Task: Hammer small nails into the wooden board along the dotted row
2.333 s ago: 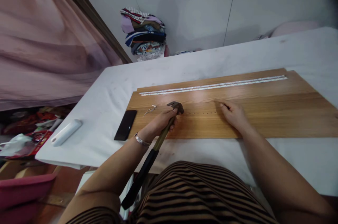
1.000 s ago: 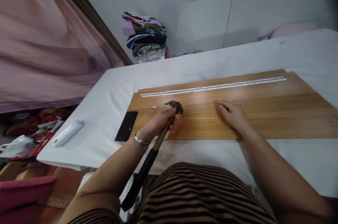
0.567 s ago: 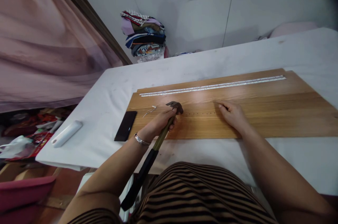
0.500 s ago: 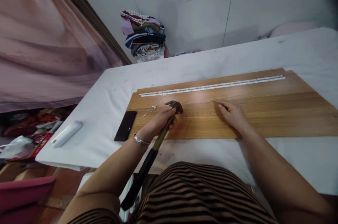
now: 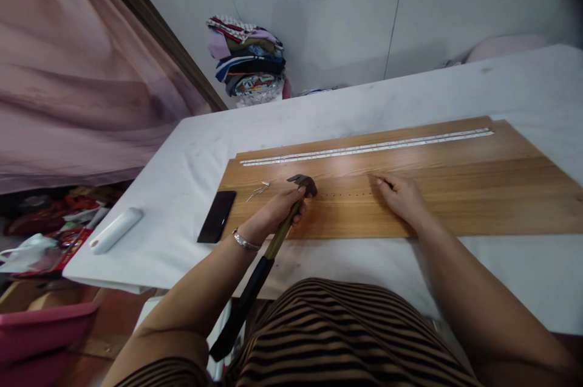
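Head view — phone (image 5: 217, 224), nails (image 5: 259, 191) beside hammer (image 5: 272, 247)

Clothing and jewellery noted.
Brown-and-black striped fabric top (image 5: 337, 332), short sleeves; thin silver metal bracelet (image 5: 245, 242) on wrist of left hand (image 5: 277, 212); forearms bare.

A white-covered bench (image 5: 319, 113) carries a long wooden board (image 5: 455, 192). A black phone (image 5: 217, 224) lies just beside its left end, with a white plastic bar (image 5: 115, 229) farther left.

Our hammer (image 5: 276, 241), its dark head at our long wooden board (image 5: 478, 186), slants its yellow-and-black handle back past the near edge; the board lies flat along the white table (image 5: 191, 156).
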`<action>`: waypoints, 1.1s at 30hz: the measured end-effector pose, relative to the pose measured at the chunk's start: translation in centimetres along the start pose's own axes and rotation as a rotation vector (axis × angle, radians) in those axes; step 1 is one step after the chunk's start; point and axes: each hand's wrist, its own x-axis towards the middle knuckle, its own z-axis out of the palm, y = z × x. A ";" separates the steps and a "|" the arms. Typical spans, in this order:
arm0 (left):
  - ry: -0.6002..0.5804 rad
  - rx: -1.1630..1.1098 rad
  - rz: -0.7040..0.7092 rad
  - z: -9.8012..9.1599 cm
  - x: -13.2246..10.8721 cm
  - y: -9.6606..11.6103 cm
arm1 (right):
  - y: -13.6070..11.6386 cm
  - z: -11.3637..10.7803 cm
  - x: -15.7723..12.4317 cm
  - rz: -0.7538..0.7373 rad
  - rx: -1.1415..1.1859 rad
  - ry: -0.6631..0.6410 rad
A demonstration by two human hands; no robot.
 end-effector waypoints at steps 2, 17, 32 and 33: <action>0.002 0.001 0.005 0.1 0.0 0.0 | 0.0 0.0 0.0 0.005 0.005 -0.001; -0.002 -0.017 0.028 -0.3 0.0 0.4 | 0.0 0.0 0.0 -0.002 -0.007 -0.003; 0.012 -0.023 0.004 -0.3 0.1 0.1 | -0.2 -0.1 0.1 0.033 0.009 -0.034; 0.007 -0.023 0.007 -0.3 0.1 0.2 | -0.2 -0.1 0.1 0.036 0.011 -0.030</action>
